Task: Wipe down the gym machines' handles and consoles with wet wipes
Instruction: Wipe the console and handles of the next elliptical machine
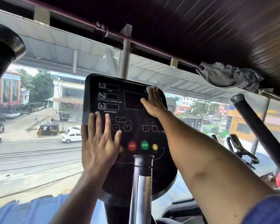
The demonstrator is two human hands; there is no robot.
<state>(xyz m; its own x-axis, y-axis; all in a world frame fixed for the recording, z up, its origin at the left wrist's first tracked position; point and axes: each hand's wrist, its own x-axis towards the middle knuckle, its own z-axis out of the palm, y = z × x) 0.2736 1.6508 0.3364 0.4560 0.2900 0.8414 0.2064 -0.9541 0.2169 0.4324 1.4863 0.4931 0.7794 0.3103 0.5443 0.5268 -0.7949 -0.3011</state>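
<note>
A black gym machine console (129, 113) with display windows and red, green and yellow buttons fills the middle of the head view. My left hand (100, 143) lies flat on its lower left part, fingers spread and straight. My right hand (154, 102) presses flat on the upper right corner of the console. A white wet wipe (150, 89) shows under its fingertips. A chrome post with a black cap (143, 160) rises in front of the console's bottom.
A black handle bar (259, 126) slants down at the right, and another black handle end (3, 50) is at the upper left. A grey cloth (228, 75) hangs on a rail at the upper right. Behind the console a large window looks onto a street.
</note>
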